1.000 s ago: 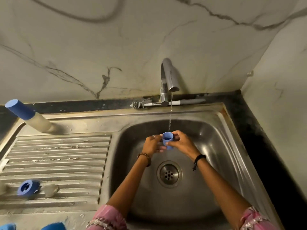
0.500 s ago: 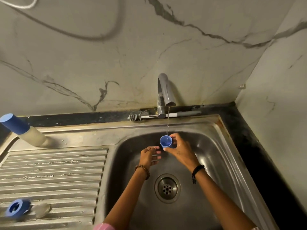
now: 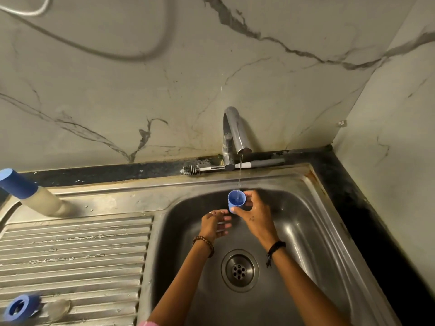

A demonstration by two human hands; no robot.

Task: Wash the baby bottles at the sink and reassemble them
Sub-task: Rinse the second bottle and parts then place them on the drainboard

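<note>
My right hand [image 3: 255,214] holds a small blue bottle cap [image 3: 236,200], mouth up, under the thin stream from the tap [image 3: 235,132], above the steel sink basin [image 3: 306,231]. Just below and left of the cap, my left hand [image 3: 215,223] is apart from it, fingers loosely spread and holding nothing. An assembled baby bottle [image 3: 33,194] with a blue cap stands on the drainboard's far left. A blue screw ring [image 3: 20,308] and a clear teat [image 3: 57,307] lie at the drainboard's near left.
A bottle brush [image 3: 226,167] lies along the ledge behind the tap. The ribbed drainboard [image 3: 75,255] fills the left; the drain [image 3: 239,270] sits in the basin's middle. Marble walls close in behind and to the right, with a black counter strip [image 3: 367,220] beside the sink.
My left hand has let go of the cap and dropped a little below it. The right hand alone now holds the cap under the stream. The view has tilted upward.
</note>
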